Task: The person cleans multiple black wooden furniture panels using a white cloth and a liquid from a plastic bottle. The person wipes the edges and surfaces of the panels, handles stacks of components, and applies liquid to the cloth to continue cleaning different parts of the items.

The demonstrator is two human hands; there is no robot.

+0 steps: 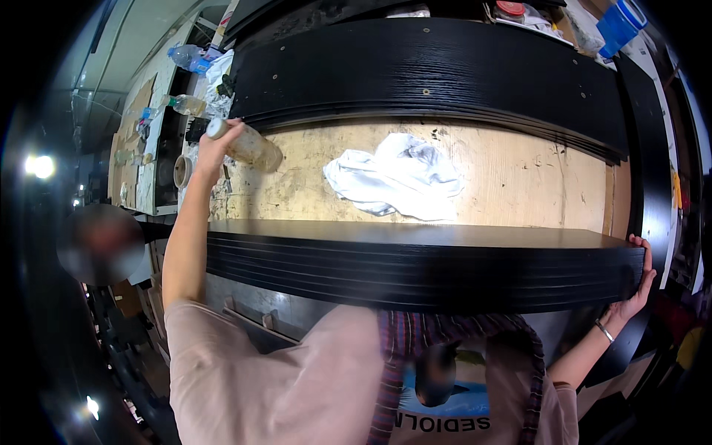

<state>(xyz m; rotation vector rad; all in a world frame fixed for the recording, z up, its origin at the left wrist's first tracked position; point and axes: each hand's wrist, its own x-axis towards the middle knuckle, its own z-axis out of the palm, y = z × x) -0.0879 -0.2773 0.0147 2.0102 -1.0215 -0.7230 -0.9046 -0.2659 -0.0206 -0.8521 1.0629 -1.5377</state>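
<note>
My left hand is closed around a cloudy, stained plastic bottle, which is tilted above the left end of the worktable. Near me, a long stack of black boards lies across the table's front. At its right end my right hand grips the corner, fingers bent over the edge. A crumpled white cloth lies on the light wooden tabletop between this stack and more black boards behind it.
A water bottle, another clear bottle and a round tub stand at the left. A blue plastic container and a red-lidded jar sit at the back right. Someone's blurred head shows at the far left.
</note>
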